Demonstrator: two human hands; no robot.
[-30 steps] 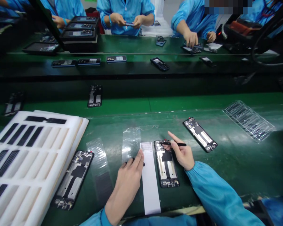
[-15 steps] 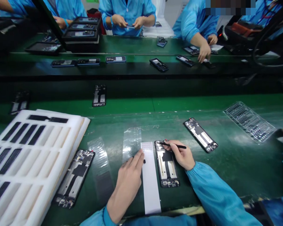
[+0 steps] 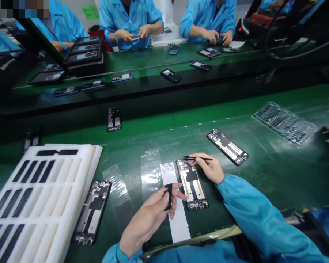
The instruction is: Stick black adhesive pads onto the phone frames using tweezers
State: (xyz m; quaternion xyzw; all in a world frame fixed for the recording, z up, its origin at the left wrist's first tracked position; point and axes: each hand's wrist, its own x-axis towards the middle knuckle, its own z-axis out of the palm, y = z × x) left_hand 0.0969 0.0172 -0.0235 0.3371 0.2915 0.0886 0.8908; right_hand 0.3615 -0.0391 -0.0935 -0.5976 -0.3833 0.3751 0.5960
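My right hand (image 3: 210, 167) grips black tweezers (image 3: 200, 159), whose tips are over the top end of an opened phone (image 3: 192, 186). That phone lies in front of me with its inside facing up. My left hand (image 3: 153, 210) is turned partly up, with a small black strip (image 3: 168, 197) pinched between thumb and fingers; its exact kind cannot be made out. Under the left fingers lies a long white sheet (image 3: 180, 228) with rows of tiny dots at its far end. Clear plastic film (image 3: 150, 171) lies to its left.
Two more opened phones, one on the left (image 3: 91, 213) and one on the right (image 3: 228, 147), lie on the green bench. A white foam tray (image 3: 41, 204) holds black strips at left. A clear sheet of parts (image 3: 285, 123) lies at right. Co-workers (image 3: 131, 25) sit opposite.
My left hand has lifted off the white sheet and turned, bringing the black strip into clearer view. The tweezers' arms now show spread near the phone's top. The camera view has tilted.
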